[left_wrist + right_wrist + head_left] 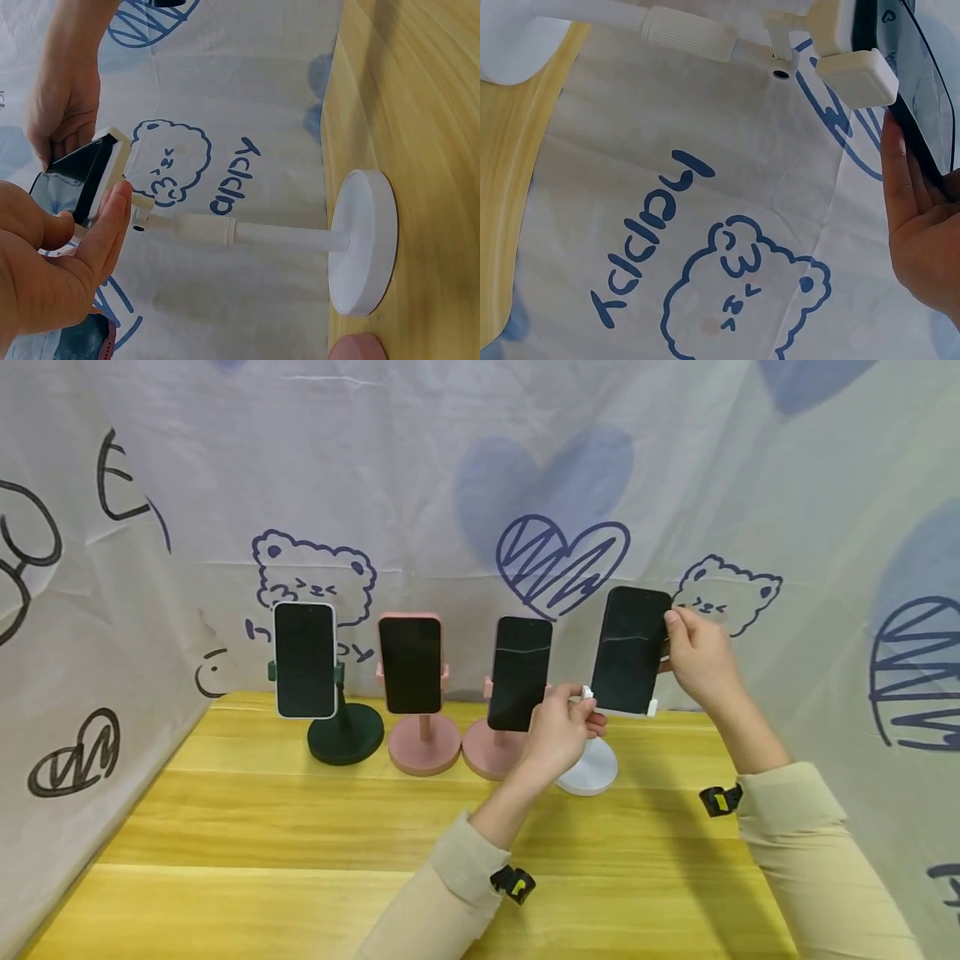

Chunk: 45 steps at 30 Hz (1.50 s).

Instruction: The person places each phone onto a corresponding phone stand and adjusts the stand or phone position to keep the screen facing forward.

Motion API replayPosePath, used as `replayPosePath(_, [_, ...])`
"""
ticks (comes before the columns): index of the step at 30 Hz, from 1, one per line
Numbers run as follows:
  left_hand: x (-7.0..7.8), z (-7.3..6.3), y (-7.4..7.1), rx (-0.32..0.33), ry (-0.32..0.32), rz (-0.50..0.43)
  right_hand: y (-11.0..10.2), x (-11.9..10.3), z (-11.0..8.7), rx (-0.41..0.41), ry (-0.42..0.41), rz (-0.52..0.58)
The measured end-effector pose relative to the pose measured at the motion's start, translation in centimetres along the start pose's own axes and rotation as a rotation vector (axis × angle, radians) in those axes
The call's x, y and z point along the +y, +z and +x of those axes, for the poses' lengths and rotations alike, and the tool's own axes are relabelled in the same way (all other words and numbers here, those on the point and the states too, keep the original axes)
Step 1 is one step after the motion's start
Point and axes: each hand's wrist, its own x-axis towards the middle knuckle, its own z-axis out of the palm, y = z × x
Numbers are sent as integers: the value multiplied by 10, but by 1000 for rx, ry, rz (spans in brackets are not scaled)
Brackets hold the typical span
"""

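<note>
A black-screened smartphone [630, 647] sits tilted back in the holder of a white phone stand [592, 770], at the right end of the row. My right hand [701, 656] pinches the phone's right edge, thumb in front and fingers behind, as the right wrist view also shows. With its thumb and fingers my left hand [557, 731] grips the lower left corner of the white holder. In the left wrist view the stand's ribbed pole [202, 229] and round base [364, 241] show below the holder. A white clip [856, 77] catches the phone's lower edge.
To the left stand a dark green phone stand [347, 735] with a white-edged phone [306, 660] and two pink stands, one [424, 747] in the middle, each bearing a phone. A patterned cloth hangs behind the wooden table [300, 843].
</note>
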Motion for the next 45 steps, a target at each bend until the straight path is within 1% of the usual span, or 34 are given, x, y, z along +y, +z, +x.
replayPosePath(3, [0,-1,0,7,-4,-42,0,0,0,7,-8,4])
replayPosePath(13, [-3,-2,1,3,0,-77,-1,4,-3,10,-11,-8])
replayPosePath(20, [-5,-1,2,15,-10,-133,1,5,-3,-8,-8,-14])
replayPosePath(32, [-4,0,1,5,-2,-140,1,4,-5,26,-41,-30])
replayPosePath(39, [-3,0,0,5,-4,-137,1,4,-6,29,-36,-25])
replayPosePath(45, [-5,-1,-1,-3,-2,-156,1,4,-8,26,-34,-40])
